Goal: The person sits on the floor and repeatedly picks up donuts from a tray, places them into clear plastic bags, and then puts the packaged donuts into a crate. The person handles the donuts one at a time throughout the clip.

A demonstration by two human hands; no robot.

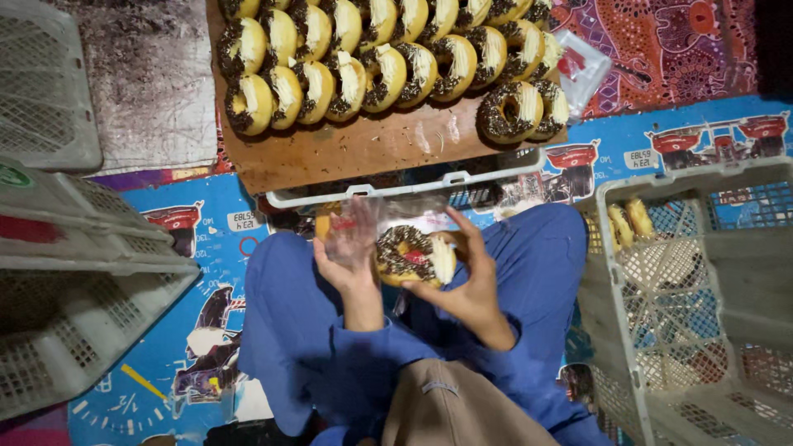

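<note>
Ring doughnut held between the hands: golden-yellow dough, dark brown chocolate sprinkles, pale cream stripe, small red spot on its clear wrapper. Rows of ring doughnuts on the board: same yellow, dark brown and cream. Flat wooden board: reddish brown with whitish smears. Trousers and sleeves: plain royal blue. Printed floor mat: bright blue with red-and-white car pictures. Patterned cloth top right: red-maroon, dotted swirls. Lattice plastic crates: off-white grey.
</note>
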